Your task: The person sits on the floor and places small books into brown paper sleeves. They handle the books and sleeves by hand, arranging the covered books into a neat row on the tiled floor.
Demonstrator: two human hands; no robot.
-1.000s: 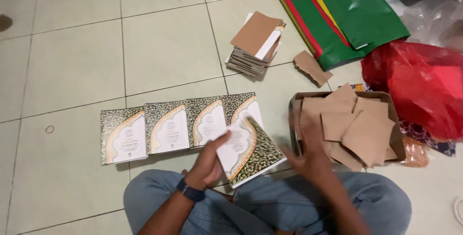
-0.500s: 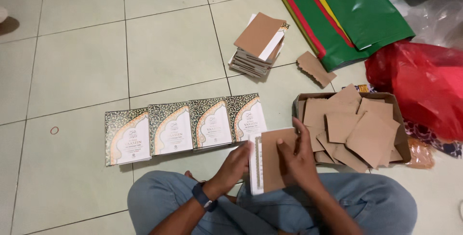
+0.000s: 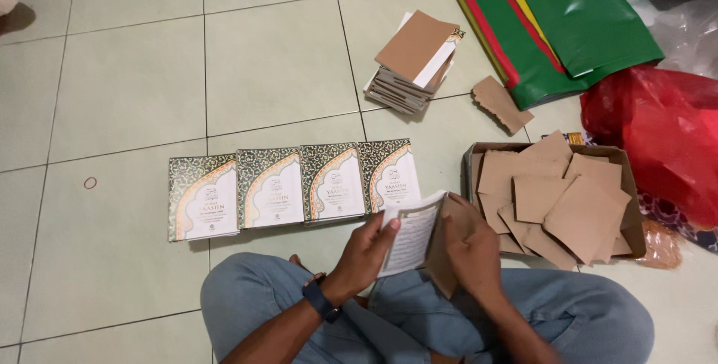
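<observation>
Head view: open booklet held over the lap

Four booklets point(image 3: 292, 187) are laid in a row on the floor. An open booklet point(image 3: 410, 235) is grasped over the lap, the left hand point(image 3: 364, 253) at its page, the right hand point(image 3: 471, 248) on its brown cover. A box point(image 3: 627, 184) of brown sheets is seen rightmost.

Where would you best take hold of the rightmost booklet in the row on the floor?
Probably the rightmost booklet by its free right edge, coming from the right. It lies flat on the tile floor, its left side overlapping the neighbouring booklet, so only the right and far edges are clear. The left hand is nearest, though it now holds the open booklet.
</observation>
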